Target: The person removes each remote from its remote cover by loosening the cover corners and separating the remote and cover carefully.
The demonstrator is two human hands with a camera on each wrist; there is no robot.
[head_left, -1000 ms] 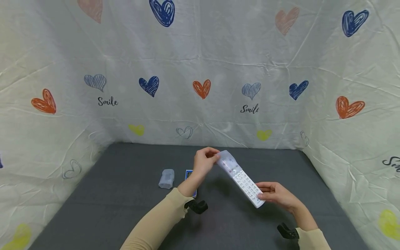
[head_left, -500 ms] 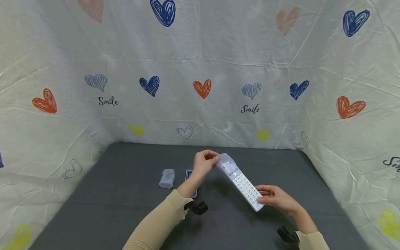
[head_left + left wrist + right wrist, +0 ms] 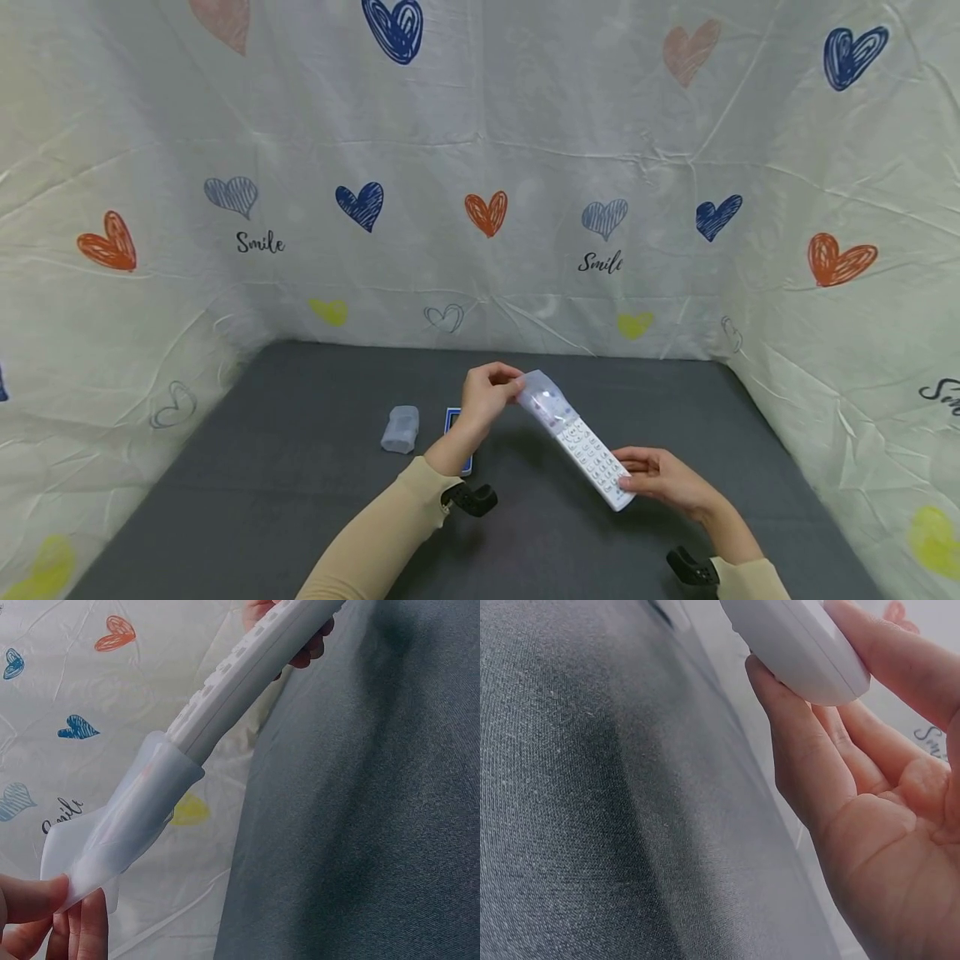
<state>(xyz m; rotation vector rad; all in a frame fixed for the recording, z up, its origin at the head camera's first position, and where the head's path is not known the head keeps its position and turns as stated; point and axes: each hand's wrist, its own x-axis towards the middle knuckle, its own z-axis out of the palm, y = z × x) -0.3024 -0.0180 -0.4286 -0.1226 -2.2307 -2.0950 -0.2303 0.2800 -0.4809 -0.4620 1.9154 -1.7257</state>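
Observation:
A white remote control [image 3: 596, 462] with rows of buttons is held aslant above the dark table. Its upper end sits inside a translucent soft cover [image 3: 546, 398], which leaves most of the keypad bare. My left hand [image 3: 486, 400] pinches the far end of that cover between thumb and fingers; in the left wrist view the cover [image 3: 135, 810] reaches past the remote as a loose, flattened end. The lower end of the remote rests in the grip of my right hand [image 3: 671, 481], thumb on one side and fingers on the other [image 3: 802, 649].
On the dark cloth-topped table [image 3: 300, 467], a second translucent piece [image 3: 400, 429] lies left of my left forearm. A flat blue-edged item [image 3: 453, 417] is partly hidden behind that forearm. White sheeting [image 3: 540, 283] printed with hearts rises around the table.
Both hands and the remote have sunk slightly, the right hand the most. The grips on cover and remote look the same.

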